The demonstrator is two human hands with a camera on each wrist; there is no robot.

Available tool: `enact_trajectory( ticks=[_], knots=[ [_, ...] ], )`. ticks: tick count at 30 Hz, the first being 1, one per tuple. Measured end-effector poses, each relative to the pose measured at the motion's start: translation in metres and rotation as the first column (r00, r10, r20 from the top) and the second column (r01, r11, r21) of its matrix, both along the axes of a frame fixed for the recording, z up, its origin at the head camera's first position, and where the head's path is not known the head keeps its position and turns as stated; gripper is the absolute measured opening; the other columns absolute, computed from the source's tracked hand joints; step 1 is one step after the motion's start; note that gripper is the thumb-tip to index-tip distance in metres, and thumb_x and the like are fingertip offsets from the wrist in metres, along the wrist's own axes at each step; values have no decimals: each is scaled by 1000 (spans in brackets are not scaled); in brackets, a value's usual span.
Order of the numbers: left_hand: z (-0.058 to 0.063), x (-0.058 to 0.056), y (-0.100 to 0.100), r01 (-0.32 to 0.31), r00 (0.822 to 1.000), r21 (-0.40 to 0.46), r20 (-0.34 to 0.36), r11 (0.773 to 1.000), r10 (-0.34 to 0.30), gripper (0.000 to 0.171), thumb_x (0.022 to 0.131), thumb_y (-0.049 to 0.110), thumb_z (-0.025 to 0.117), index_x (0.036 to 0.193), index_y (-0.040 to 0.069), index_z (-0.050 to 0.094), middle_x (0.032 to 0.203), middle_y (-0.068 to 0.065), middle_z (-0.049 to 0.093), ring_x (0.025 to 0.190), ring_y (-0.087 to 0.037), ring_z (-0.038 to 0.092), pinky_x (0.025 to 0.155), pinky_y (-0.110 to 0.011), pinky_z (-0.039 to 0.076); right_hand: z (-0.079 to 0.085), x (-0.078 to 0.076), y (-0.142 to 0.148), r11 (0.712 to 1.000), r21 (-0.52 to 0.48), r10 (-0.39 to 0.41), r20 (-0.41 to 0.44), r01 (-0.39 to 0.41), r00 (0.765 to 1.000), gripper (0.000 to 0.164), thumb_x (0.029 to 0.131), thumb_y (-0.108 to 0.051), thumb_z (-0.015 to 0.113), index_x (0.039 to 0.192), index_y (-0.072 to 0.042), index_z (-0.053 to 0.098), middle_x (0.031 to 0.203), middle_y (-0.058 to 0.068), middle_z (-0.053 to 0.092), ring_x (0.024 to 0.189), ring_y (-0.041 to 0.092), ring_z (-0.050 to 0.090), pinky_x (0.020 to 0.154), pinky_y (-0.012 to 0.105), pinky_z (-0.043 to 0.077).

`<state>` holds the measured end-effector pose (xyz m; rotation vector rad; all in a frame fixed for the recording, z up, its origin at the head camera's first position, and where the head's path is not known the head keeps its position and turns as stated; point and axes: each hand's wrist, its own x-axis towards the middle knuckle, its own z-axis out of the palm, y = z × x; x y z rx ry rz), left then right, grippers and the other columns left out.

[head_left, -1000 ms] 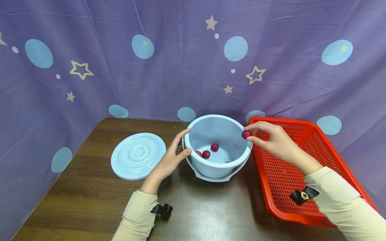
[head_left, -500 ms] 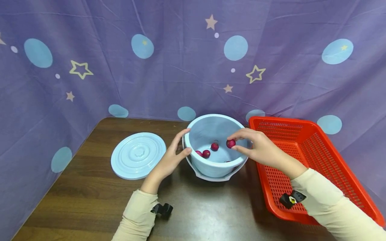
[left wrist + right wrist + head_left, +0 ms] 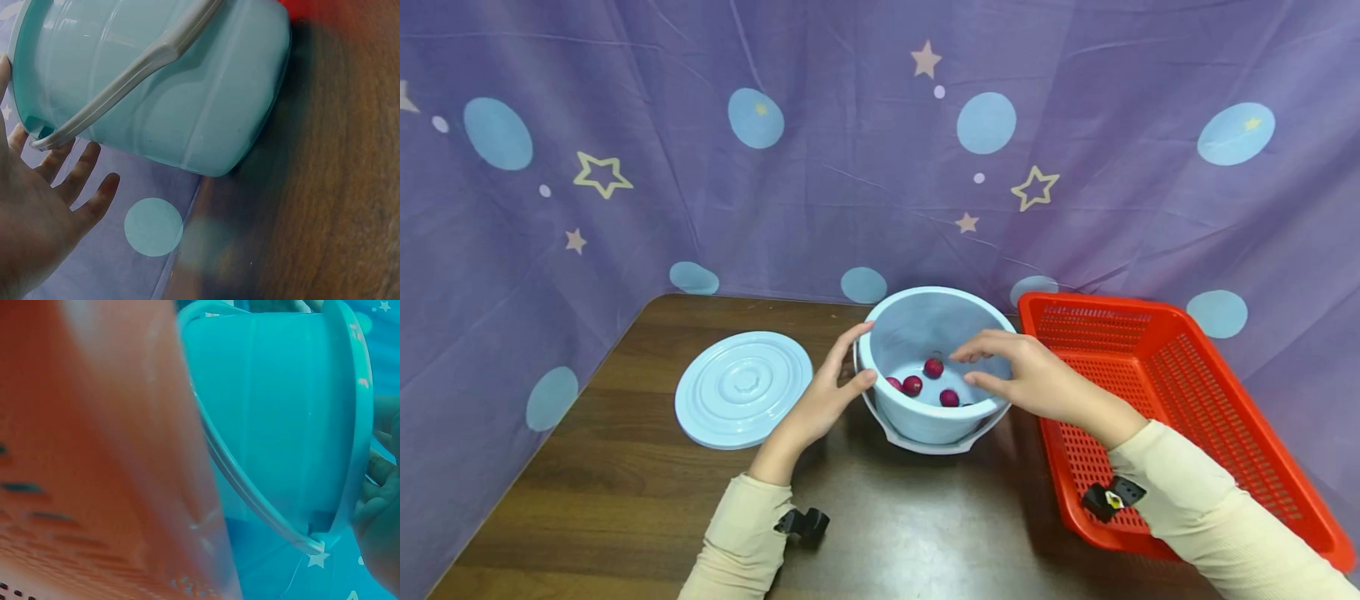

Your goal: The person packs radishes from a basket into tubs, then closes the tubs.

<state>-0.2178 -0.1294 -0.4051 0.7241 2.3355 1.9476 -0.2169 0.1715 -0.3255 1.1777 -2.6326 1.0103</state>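
Note:
A pale blue bucket (image 3: 936,425) with a carrying handle (image 3: 131,78) stands in the middle of the table. Inside it lie several small dark-red balls, one (image 3: 949,398) beneath my right hand (image 3: 1033,379). That hand reaches over the bucket's right rim, thumb and fingers apart and holding nothing. At the left rim, my left hand (image 3: 820,400) touches the bucket with thumb and fingertips. Its fingers (image 3: 81,172) spread loosely beside the handle's end in the left wrist view. Another ball (image 3: 933,367) sits farther back on the bucket floor; one near the front is mostly hidden by the rim.
To the left, a round pale blue lid (image 3: 745,387) lies flat on the wooden table (image 3: 625,467). A red perforated basket (image 3: 1097,542) stands close on the bucket's right, under my right forearm. A purple curtain (image 3: 850,167) with stars and dots hangs behind.
My right hand has moved left from beside the basket to over the bucket and let go of a dark-red ball, which now lies inside. My left hand has stayed at the rim.

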Motion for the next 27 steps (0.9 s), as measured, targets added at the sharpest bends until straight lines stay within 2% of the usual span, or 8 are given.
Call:
enact_trajectory(
  ticks=[5, 10, 13, 18, 23, 27],
  knots=[
    [0, 0, 0, 0, 1000, -4, 0, 1000, 0, 69, 96, 50, 61, 154, 28, 31, 154, -10, 32, 118, -36, 50, 97, -51, 42, 5, 1, 4, 1000, -9, -5, -20, 5, 1000, 30, 86, -9, 78, 115, -15, 72, 109, -9, 69, 99, 13, 61, 87, 34, 51],
    [1, 2, 0, 3, 1000, -1, -1, 1000, -3, 69, 96, 50, 61, 154, 27, 32, 153, -11, 33, 117, -35, 51, 97, -50, 43, 12, -2, 15, 999, -25, -48, -33, 48, 998, 30, 85, -7, 78, 113, -15, 72, 108, -9, 68, 98, 18, 62, 84, 35, 50],
    [1, 2, 1, 3, 1000, 2, -6, 1000, -3, 68, 96, 49, 61, 154, 26, 32, 153, -11, 33, 117, -35, 51, 97, -50, 42, 13, -5, 23, 997, -28, -77, -39, 76, 996, 29, 85, -7, 78, 113, -13, 72, 107, -6, 69, 96, 18, 62, 84, 32, 50],
    [1, 1, 0, 3, 1000, 4, -8, 1000, -2, 68, 96, 47, 61, 154, 26, 32, 154, -11, 32, 117, -36, 51, 98, -52, 42, 10, -14, 39, 991, -55, -126, -43, 123, 991, 29, 86, -4, 76, 114, -8, 71, 105, 2, 69, 91, 11, 62, 82, 20, 48],
    [0, 1, 0, -4, 1000, 7, -13, 1000, 4, 69, 96, 48, 62, 153, 26, 32, 154, -10, 33, 117, -37, 50, 98, -56, 40, 5, -22, 54, 978, -90, -189, 0, 188, 982, 26, 89, -6, 74, 115, -8, 71, 105, 2, 70, 92, 8, 62, 84, 16, 46],
    [0, 0, 1, 0, 1000, 7, -18, 1000, 0, 69, 96, 49, 61, 154, 26, 32, 153, -10, 33, 116, -36, 50, 98, -57, 39, 1, -28, 64, 961, -116, -248, 55, 252, 967, 24, 91, -10, 73, 115, -8, 71, 107, 4, 71, 92, 9, 64, 80, 15, 48]
  ],
)
